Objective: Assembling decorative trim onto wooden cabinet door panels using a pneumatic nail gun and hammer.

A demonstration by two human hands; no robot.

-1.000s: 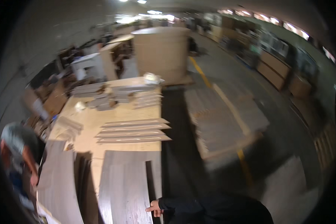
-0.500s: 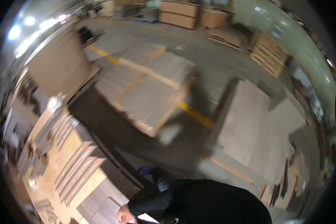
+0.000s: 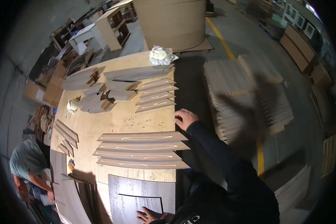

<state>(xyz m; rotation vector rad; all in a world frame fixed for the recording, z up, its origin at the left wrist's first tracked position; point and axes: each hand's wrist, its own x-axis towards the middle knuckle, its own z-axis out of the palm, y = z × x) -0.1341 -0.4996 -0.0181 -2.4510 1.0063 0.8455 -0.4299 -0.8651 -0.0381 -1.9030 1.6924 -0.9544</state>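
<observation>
My left hand lies on a grey wood-grain panel at the near end of the table, fingers spread. A smaller rectangular panel with a dark edge lies on that panel, beneath the hand. My right hand rests at the table's right edge, fingers loosely bent, thumb apart, with nothing visible in it. Just nearer than it, several long slant-ended strips lie side by side, with wavy pale lines like glue along them. Beyond it is a group of shorter strips with similar lines.
The pale wooden table also bears stacked grey pieces, a crumpled white bundle and a small cup-like container. A co-worker bends at the left side. Stacked panels stand on the floor at right.
The view has swung toward the table, bringing its length and the co-worker into sight. My right hand now shows at the table edge. Fingers of my left hand now show spread on the panel.
</observation>
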